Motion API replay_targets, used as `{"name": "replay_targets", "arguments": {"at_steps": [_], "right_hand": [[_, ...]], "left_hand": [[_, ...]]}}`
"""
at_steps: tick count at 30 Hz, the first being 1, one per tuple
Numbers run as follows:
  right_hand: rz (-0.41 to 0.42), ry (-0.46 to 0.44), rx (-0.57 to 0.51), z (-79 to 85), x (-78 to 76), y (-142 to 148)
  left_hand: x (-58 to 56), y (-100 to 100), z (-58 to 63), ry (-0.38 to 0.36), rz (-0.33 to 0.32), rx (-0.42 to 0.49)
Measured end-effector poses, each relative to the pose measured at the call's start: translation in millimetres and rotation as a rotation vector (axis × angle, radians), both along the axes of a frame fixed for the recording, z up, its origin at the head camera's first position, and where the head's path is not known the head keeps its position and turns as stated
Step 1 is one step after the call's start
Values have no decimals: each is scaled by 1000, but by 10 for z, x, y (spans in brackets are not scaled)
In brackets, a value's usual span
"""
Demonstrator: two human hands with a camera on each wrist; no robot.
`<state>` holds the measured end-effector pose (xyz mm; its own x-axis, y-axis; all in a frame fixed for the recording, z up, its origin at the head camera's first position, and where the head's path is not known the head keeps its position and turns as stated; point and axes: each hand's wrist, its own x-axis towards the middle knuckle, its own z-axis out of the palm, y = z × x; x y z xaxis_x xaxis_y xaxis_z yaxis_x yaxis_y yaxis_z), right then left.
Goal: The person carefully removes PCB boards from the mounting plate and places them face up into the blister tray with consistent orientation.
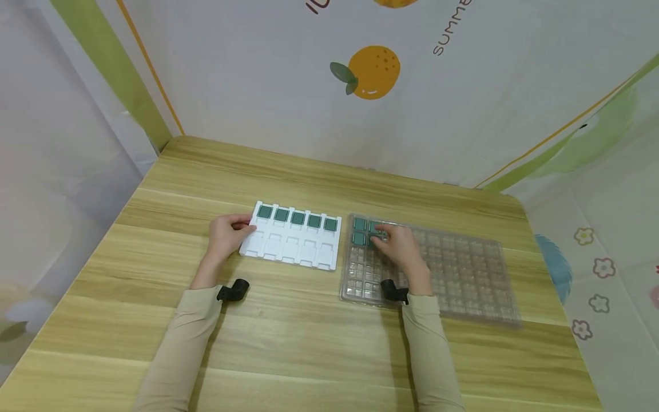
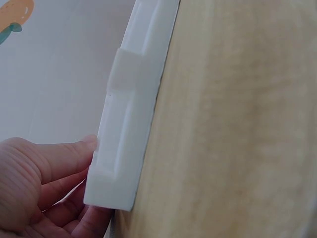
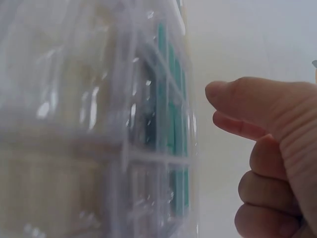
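My left hand (image 1: 223, 234) pinches the left edge of a white plastic tray (image 1: 290, 252), thumb on top and fingers lower at its side, as the left wrist view shows. Along the tray's far row sit several square green chips (image 1: 298, 218). To its right lies a clear plastic tray (image 1: 448, 274) with many small compartments. Its far left corner holds a few more green squares (image 1: 359, 224), partly covered by my right hand (image 1: 401, 246). That hand hovers over them, thumb and index finger slightly apart; the right wrist view shows nothing between them and the other fingers curled.
Both trays lie on a wood-grain table (image 1: 288, 343) with rounded far corners. Behind it hangs a white curtain (image 1: 247, 74) printed with oranges. Each wrist carries a small black camera mount (image 1: 234, 290) at the sleeve cuff.
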<state>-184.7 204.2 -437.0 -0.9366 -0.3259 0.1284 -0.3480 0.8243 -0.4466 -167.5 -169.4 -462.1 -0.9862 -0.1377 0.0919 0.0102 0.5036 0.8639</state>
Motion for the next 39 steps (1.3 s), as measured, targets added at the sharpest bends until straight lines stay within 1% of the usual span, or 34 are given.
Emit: {"name": "replay_targets", "arguments": {"at_steps": [6, 16, 22, 30, 36, 39], "right_hand": [[22, 14, 1, 22, -42, -90], [52, -11, -31, 64, -78, -258], [63, -32, -20, 85, -113, -371], [98, -38, -8, 72, -175, -520], [111, -85, -11, 45, -215, -636], [120, -84, -6, 22, -237, -682]], "left_hand": [[0, -5, -4, 13, 2, -1], [-2, -5, -5, 13, -2, -1], [1, -9, -3, 11, 6, -5], [-3, -14, -9, 4, -5, -7], [-7, -12, -15, 6, -8, -7], [-8, -11, -17, 3, -6, -3]]}}
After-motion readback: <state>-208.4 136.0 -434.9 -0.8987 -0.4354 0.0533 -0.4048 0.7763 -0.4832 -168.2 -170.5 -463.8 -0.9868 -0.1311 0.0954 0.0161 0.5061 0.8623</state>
